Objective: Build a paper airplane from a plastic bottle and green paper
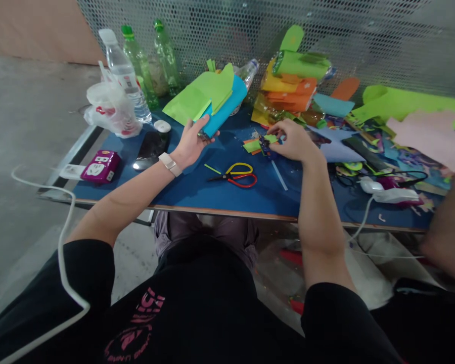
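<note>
My left hand point(194, 140) is wrapped round the lower end of a bottle covered in blue paper point(223, 112), which is tilted with its neck pointing up and right. Light green sheets point(199, 96) lie against its upper left side. My right hand point(291, 140) is closed at a small dark purple bundle point(264, 145) beside green and orange paper scraps point(252, 146); what its fingertips pinch is too small to name. Between my hands, nearer the table edge, lie scissors with yellow and red handles point(238, 175), a thin green strip point(212, 168) and a translucent stick point(279, 175).
Several bottles point(136, 71) and a plastic bag point(114, 114) stand at the back left, near a phone point(151, 147) and a purple socket point(101, 167). Paper-covered bottles point(301, 65) and scraps point(402, 151) crowd the right. Another person's arm point(449, 227) is at the right edge.
</note>
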Demonstrator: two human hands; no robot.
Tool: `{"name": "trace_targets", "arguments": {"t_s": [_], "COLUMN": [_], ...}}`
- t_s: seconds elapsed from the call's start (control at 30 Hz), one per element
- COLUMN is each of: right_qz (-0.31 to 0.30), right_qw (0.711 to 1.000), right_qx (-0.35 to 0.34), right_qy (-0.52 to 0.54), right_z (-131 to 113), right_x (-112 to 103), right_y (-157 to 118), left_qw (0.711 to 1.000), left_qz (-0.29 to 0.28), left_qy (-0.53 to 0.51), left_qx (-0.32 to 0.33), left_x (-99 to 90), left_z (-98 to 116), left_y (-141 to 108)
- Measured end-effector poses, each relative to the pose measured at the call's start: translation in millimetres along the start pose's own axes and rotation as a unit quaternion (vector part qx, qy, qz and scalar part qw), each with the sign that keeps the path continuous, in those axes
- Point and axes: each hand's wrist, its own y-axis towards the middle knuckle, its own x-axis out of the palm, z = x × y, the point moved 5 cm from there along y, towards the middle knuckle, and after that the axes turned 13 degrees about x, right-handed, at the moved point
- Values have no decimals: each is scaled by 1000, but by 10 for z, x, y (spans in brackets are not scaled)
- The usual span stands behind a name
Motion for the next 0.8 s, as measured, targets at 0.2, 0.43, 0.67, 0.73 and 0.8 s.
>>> {"name": "trace_targets", "arguments": {"t_s": [0.2,0.43,0.67,0.73,0.8], "right_qz": [-134,-124,-111,-91,-81], "right_qw": [975,973,957,957,958], "right_qx": [-137,-155,-267,-273,-273], "right_qy": [113,119,7,-15,28], "right_z": [-780,-1293,-1525,-1522,-1480], "right_x": [560,1100,1213,1183,1112], "right_y": [-203,-262,-453,-479,-463], "left_qw": [1000,999,999,999,999], "left_qz": [8,-22,-8,-17,-21], "left_qy": [-5,-27,-47,-46,-42], "left_qx": [6,20,16,19,21], "left_x": [-4,-19,39,45,44], "left_z": [-25,-23,21,35,42], "left_y": [14,16,-33,-34,-31]}}
